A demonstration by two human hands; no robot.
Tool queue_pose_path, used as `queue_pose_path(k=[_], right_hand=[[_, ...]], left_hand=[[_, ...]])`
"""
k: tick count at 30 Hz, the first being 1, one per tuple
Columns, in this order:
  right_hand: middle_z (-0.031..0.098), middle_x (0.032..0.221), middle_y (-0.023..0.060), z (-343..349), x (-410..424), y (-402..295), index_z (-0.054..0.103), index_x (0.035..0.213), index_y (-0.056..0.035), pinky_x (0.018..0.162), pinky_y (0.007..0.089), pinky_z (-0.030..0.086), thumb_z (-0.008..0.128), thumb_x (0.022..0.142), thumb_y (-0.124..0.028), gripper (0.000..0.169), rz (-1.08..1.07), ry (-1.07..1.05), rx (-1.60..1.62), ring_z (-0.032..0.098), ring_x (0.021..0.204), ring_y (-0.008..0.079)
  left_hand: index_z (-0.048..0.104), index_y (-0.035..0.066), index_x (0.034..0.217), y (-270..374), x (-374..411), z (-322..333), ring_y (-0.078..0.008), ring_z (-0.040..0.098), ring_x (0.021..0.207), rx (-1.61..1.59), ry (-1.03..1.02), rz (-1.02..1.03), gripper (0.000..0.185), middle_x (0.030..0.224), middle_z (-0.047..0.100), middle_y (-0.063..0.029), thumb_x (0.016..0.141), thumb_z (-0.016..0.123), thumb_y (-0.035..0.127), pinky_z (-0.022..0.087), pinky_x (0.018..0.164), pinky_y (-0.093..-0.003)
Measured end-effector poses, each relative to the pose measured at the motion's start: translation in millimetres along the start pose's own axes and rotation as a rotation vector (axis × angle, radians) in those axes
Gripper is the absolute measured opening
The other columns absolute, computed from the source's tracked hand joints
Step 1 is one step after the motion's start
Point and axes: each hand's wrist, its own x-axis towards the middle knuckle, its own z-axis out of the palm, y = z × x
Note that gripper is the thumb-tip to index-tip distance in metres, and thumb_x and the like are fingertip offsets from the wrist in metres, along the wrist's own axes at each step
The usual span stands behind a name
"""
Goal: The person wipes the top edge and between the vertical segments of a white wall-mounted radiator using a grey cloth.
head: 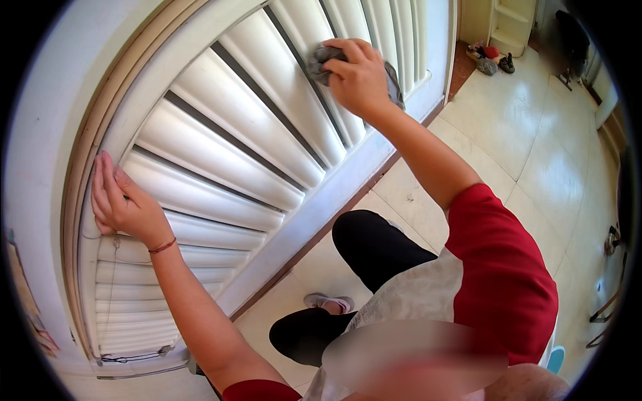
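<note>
In front of me is a white louvered panel with wide slats and dark gaps between them, set in a white frame. My right hand presses a bunched grey cloth against the slats in the upper part of the view; a loose end of it hangs below the wrist. At the left, my left hand rests against the frame's edge, its fingers extended together and nothing seen in it. A thin cord runs down the slats under this hand. Dark cord is tied near the panel's lower corner.
A tiled floor spreads along the wall to my right. Beyond it, a small pile of items and a dark shoe lie by white shelves. My knees are close to the wall's brown baseboard.
</note>
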Motion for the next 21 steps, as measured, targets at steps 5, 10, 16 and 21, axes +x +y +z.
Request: queue_pose_path(k=[5,10,16,21], right_hand=[[0.054,0.128,0.0104,7.8,53.5,3.1,0.072,0.09,-0.0172,0.091,0.0464,0.04,0.067,0.065,-0.01,0.026,0.044,0.285,0.124,0.05,0.111,0.0335],[0.045,0.134,0.0166,33.0,64.2,-11.7,0.068,0.098,-0.0147,0.095,0.0486,0.038,0.066,0.067,-0.01,0.031,-0.072,0.27,0.114,0.046,0.117,0.0388],[0.041,0.14,0.0157,43.2,-73.3,32.6,0.069,0.096,-0.0153,0.098,0.048,0.039,0.074,0.062,-0.01,0.035,-0.143,0.067,0.101,0.043,0.124,0.0388],[0.035,0.143,0.0209,46.7,-29.6,23.9,0.064,0.105,-0.0116,0.103,0.049,0.037,0.074,0.067,-0.007,0.04,-0.081,0.084,0.177,0.04,0.125,0.0441]], left_hand=[[0.069,0.018,0.117,2.0,-0.4,3.2,-0.0141,0.055,0.112,-0.018,0.003,-0.016,0.027,0.121,0.064,0.0082,0.101,0.048,0.026,0.026,0.092,-0.037],[0.069,0.018,0.117,6.2,0.7,-0.2,-0.0143,0.055,0.113,-0.029,-0.021,-0.041,0.028,0.122,0.064,0.0078,0.101,0.048,0.027,0.026,0.094,-0.0378],[0.068,0.017,0.117,4.4,3.3,-1.9,-0.0147,0.055,0.113,-0.02,-0.03,-0.02,0.029,0.122,0.064,0.0072,0.101,0.047,0.028,0.026,0.094,-0.0382],[0.069,0.018,0.117,-0.5,3.0,-0.5,-0.0151,0.056,0.11,0.024,-0.022,0.015,0.028,0.121,0.064,0.0069,0.101,0.049,0.027,0.028,0.092,-0.0374]])
